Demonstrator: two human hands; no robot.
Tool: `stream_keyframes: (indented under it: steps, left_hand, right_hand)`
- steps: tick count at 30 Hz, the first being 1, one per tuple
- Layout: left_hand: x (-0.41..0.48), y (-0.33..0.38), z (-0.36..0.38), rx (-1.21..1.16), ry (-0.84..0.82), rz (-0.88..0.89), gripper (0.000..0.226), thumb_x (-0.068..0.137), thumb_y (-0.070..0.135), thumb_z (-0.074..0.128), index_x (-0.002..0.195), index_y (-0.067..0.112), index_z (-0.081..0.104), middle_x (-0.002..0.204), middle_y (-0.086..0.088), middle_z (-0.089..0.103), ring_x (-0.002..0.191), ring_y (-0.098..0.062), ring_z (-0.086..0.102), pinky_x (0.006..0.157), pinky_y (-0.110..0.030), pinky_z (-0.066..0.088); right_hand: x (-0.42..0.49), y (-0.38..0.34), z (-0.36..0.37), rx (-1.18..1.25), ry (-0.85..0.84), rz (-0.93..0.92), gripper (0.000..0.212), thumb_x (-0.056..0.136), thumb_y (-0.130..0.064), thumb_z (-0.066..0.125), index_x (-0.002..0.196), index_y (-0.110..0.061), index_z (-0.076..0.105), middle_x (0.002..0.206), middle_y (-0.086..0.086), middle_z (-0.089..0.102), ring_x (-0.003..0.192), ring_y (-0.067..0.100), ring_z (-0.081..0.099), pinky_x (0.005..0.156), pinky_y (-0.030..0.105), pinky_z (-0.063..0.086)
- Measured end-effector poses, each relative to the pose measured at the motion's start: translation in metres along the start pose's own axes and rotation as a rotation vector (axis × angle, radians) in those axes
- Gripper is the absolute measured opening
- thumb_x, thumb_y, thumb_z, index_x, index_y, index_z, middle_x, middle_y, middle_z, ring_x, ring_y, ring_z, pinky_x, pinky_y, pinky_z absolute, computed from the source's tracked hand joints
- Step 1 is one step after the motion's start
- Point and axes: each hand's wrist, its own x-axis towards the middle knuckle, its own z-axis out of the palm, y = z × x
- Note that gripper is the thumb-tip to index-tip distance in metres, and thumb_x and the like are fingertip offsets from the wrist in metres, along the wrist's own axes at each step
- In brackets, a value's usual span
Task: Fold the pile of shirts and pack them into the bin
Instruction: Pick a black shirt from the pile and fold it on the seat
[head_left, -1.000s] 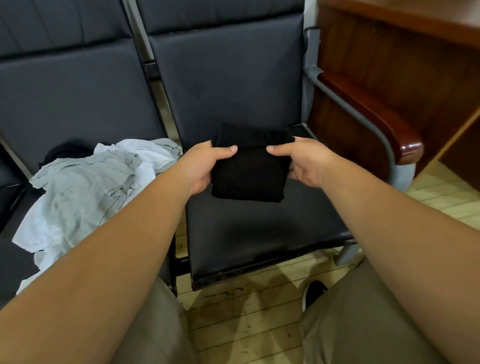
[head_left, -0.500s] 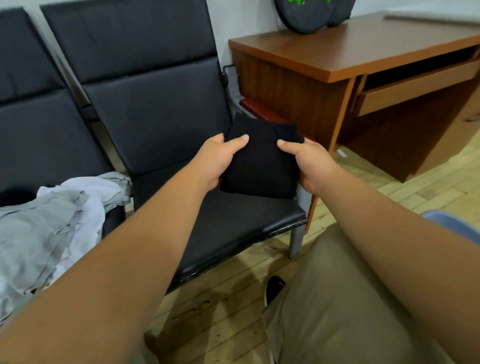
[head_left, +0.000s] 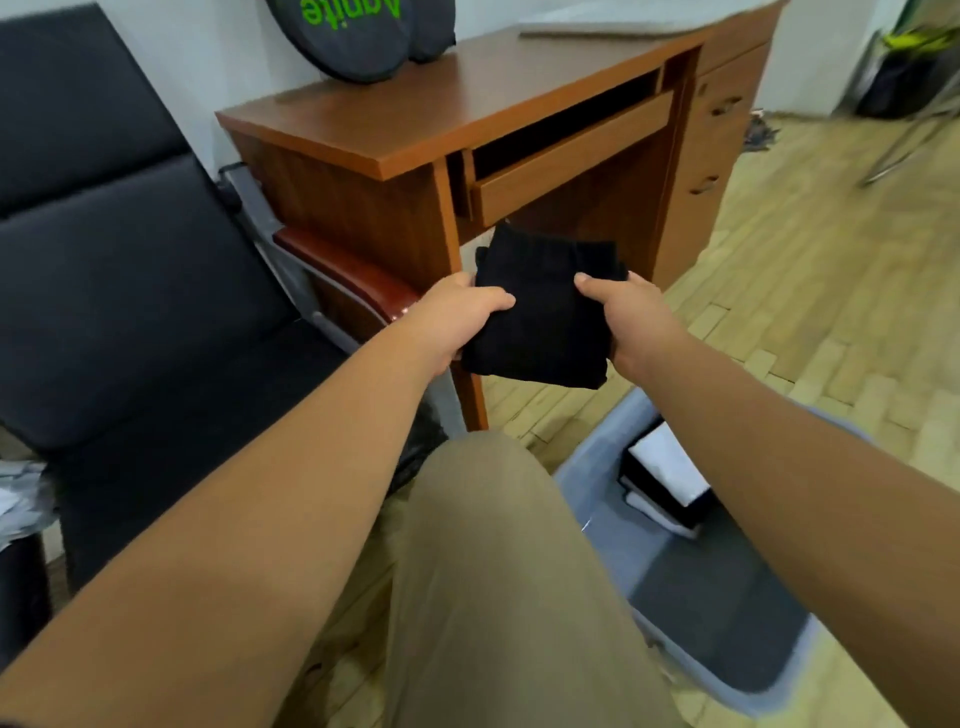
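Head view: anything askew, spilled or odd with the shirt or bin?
Nothing serious. The black shirt is neatly folded, gripped by the left hand and right hand, not yet in the bin. Only oddity: the round bag on the desk shows its green lettering upside down.

Your forearms (head_left: 270, 509) bare right to the picture's edge, your left hand (head_left: 457, 319) and right hand (head_left: 636, 325) ungloved, your trousers (head_left: 509, 582) plain khaki, loose cloth.

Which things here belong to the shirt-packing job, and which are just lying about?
Job: folded black shirt, held by left hand and right hand; grey bin; unfolded shirts, left edge.
Lying about: wooden desk; round dark bag on it.
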Motion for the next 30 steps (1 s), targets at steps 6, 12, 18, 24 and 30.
stream_keyframes:
  steps: [6, 12, 18, 24, 30]
  left_hand:
    - [0.044, 0.001, 0.098, 0.088, -0.074, -0.038, 0.046, 0.086, 0.031, 0.071, 0.129, 0.026, 0.055, 0.115, 0.000, 0.066, 0.102, -0.024, 0.066, 0.091, -0.042, 0.058]
    - [0.074, -0.010, 0.165, 0.144, -0.136, -0.033, 0.037, 0.086, 0.029, 0.072, 0.122, 0.022, 0.064, 0.110, -0.005, 0.072, 0.097, -0.026, 0.072, 0.083, -0.040, 0.061]
    - [0.101, -0.021, 0.201, 0.025, -0.182, -0.034, 0.043, 0.090, 0.034, 0.077, 0.127, 0.017, 0.065, 0.118, -0.004, 0.075, 0.104, -0.022, 0.074, 0.087, -0.038, 0.062]
    - [0.106, -0.070, 0.213, 0.347, -0.228, -0.236, 0.091, 0.091, 0.055, 0.067, 0.164, 0.017, 0.028, 0.164, -0.006, 0.040, 0.145, -0.031, 0.045, 0.108, -0.039, 0.040]
    - [0.111, -0.115, 0.223, 0.391, -0.274, -0.330, 0.028, 0.098, 0.042, 0.065, 0.097, 0.016, 0.056, 0.107, -0.001, 0.058, 0.104, -0.020, 0.070, 0.102, -0.045, 0.058]
  right_hand:
    - [0.031, 0.020, -0.088, 0.063, 0.179, 0.054, 0.043, 0.086, -0.025, 0.082, 0.128, -0.021, 0.070, 0.112, 0.002, 0.080, 0.100, 0.029, 0.078, 0.095, 0.051, 0.061]
    - [0.042, 0.039, -0.158, 0.120, 0.298, 0.109, 0.042, 0.084, -0.026, 0.082, 0.124, -0.019, 0.072, 0.111, 0.006, 0.080, 0.099, 0.032, 0.078, 0.090, 0.052, 0.062]
    - [0.059, 0.045, -0.199, 0.180, 0.398, 0.145, 0.046, 0.082, -0.026, 0.083, 0.126, -0.021, 0.070, 0.113, 0.006, 0.080, 0.099, 0.036, 0.078, 0.089, 0.059, 0.061]
    - [0.051, 0.093, -0.237, -0.241, 0.512, 0.520, 0.042, 0.097, -0.032, 0.067, 0.136, -0.017, 0.060, 0.136, 0.013, 0.064, 0.118, 0.035, 0.066, 0.102, 0.053, 0.055]
    - [0.039, 0.127, -0.238, -0.311, 0.482, 0.611, 0.052, 0.097, -0.019, 0.059, 0.147, -0.005, 0.051, 0.147, 0.019, 0.054, 0.133, 0.039, 0.057, 0.104, 0.052, 0.054]
